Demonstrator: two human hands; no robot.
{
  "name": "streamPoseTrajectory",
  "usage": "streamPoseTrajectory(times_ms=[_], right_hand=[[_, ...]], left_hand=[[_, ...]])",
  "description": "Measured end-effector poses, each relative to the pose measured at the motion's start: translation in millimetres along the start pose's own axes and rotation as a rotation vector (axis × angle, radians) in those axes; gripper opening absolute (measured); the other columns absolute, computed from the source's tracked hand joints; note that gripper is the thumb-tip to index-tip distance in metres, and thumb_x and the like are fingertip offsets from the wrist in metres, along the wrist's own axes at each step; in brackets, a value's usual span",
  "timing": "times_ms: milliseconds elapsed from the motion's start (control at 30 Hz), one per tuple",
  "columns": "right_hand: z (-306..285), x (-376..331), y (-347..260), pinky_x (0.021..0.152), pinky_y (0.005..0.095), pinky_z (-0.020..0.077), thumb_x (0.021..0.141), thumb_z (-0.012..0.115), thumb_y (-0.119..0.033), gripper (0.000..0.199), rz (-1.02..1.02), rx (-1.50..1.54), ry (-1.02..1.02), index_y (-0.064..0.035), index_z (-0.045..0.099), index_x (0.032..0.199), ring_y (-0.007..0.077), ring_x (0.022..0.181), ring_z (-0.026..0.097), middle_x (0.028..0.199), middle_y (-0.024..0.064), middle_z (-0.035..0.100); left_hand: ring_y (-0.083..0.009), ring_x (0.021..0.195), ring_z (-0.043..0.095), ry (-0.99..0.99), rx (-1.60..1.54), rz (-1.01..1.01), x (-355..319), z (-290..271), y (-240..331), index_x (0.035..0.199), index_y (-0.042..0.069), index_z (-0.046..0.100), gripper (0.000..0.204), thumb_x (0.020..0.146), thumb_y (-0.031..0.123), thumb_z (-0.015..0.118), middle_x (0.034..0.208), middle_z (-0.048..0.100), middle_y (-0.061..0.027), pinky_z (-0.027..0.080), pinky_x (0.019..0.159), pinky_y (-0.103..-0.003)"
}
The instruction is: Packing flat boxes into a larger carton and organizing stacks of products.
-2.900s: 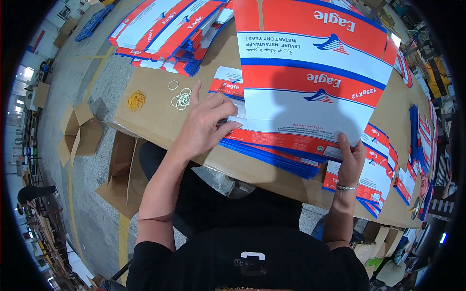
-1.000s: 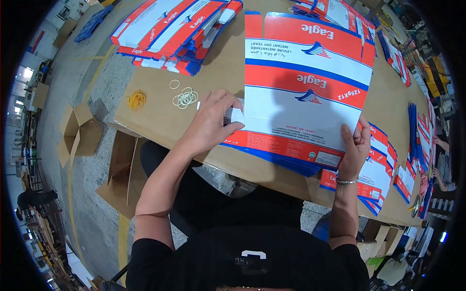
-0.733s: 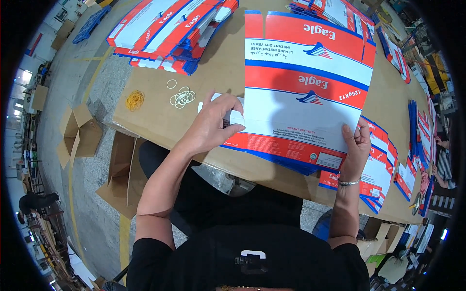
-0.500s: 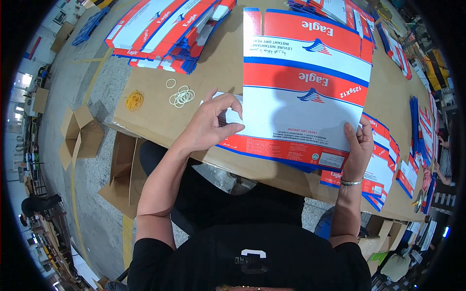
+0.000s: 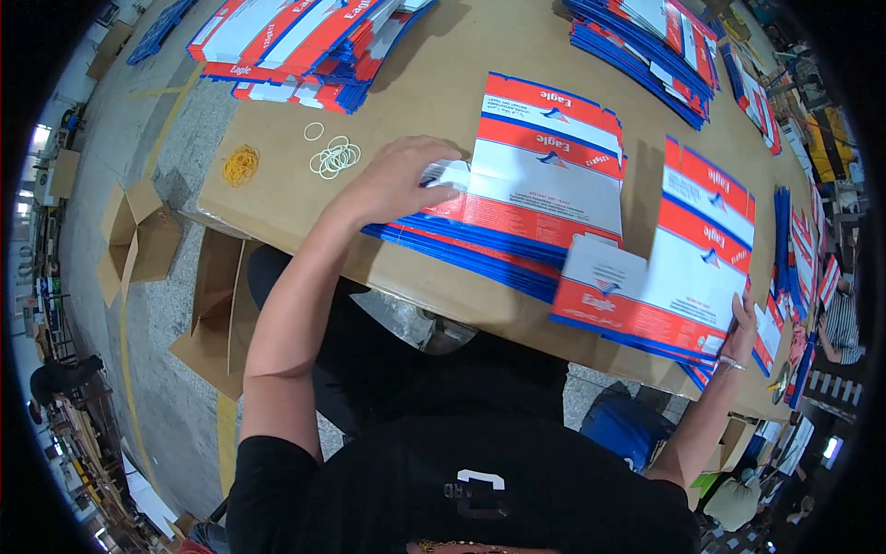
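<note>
A flat carton blank, red, white and blue, is lying on top of a low stack of the same blanks at the near middle of the tabletop. The left hand is resting on the blank's left edge, its grip closing lightly round a small white flap there, fingers curled and pinching it. A second blank is sitting off to the right, hanging over the tabletop's near edge, and the right hand is holding its lower right corner, fingers wrapped round the edge.

By the look of it, the blanks are being sorted or dealt off the stack one at a time: one sheet is being set aside on the right while the left hand is starting on the next. The next move would probably call for lifting that flap cleanly so only the top sheet comes away.

Further out, loose white rubber bands and a yellow bundle of bands are lying left of the stack, more piled blanks are spreading along the far left, and another pile is sitting at the far right
</note>
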State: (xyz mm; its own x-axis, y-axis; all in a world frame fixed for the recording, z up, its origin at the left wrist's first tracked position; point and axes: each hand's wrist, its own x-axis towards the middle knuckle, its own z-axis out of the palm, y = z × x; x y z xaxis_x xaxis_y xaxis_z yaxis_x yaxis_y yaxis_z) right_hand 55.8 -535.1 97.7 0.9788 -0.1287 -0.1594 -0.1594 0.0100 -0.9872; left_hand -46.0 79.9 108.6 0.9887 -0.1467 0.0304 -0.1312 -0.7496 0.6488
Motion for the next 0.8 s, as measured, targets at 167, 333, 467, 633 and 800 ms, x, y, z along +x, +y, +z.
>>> streamPoseTrajectory(times_ms=[167,333,467,633,800], right_hand=[[-82.6,11.7,27.2,0.088,0.0312,0.0480,0.087,0.066,-0.011,0.038,0.153,-0.180,0.054,-0.0013,0.058,0.122,0.0177,0.097,0.063,0.110,0.0068,0.066],[-91.8,20.9,47.5,0.082,0.0310,0.0514,0.091,0.064,-0.022,0.039,-0.247,-1.085,0.306,-0.0026,0.059,0.124,0.0186,0.095,0.065,0.105,0.0159,0.068],[75.2,-16.1,26.6,0.082,0.0300,0.0514,0.093,0.060,-0.016,0.027,-0.557,-0.821,0.095,-0.0039,0.064,0.117,0.0186,0.097,0.064,0.109,0.0099,0.067],[221.9,-56.2,10.2,0.078,0.0350,0.0512,0.093,0.059,-0.029,0.035,-0.452,-1.067,-0.340,-0.0006,0.063,0.114,0.0260,0.090,0.063,0.094,0.0154,0.064],[259.1,-59.7,24.3,0.080,0.0393,0.0511,0.086,0.063,-0.047,0.064,-0.412,-1.270,-0.328,-0.0011,0.052,0.129,0.0329,0.098,0.061,0.109,0.0201,0.059]], left_hand=[[-0.0317,0.124,0.048,-0.117,0.219,0.041,9.6,25.0,-30.4,0.127,0.002,0.055,0.080,0.068,0.051,0.077,0.132,0.053,-0.0177,0.034,0.106,-0.040],[-0.0314,0.123,0.049,-0.337,0.127,-0.042,36.2,16.2,-17.4,0.130,0.002,0.052,0.089,0.063,0.052,0.079,0.130,0.052,-0.0167,0.037,0.103,-0.040],[-0.0327,0.119,0.052,-0.332,0.136,-0.032,35.9,15.7,-22.8,0.130,0.001,0.050,0.092,0.058,0.048,0.083,0.128,0.053,-0.0161,0.040,0.099,-0.040],[-0.0345,0.115,0.052,-0.305,0.143,-0.078,37.7,11.6,-11.3,0.123,0.003,0.052,0.084,0.056,0.040,0.087,0.121,0.055,-0.0171,0.042,0.097,-0.040],[-0.0333,0.106,0.053,-0.011,0.179,-0.016,26.9,16.4,-0.9,0.109,0.006,0.051,0.069,0.057,0.030,0.089,0.109,0.058,-0.0158,0.043,0.091,-0.040]])
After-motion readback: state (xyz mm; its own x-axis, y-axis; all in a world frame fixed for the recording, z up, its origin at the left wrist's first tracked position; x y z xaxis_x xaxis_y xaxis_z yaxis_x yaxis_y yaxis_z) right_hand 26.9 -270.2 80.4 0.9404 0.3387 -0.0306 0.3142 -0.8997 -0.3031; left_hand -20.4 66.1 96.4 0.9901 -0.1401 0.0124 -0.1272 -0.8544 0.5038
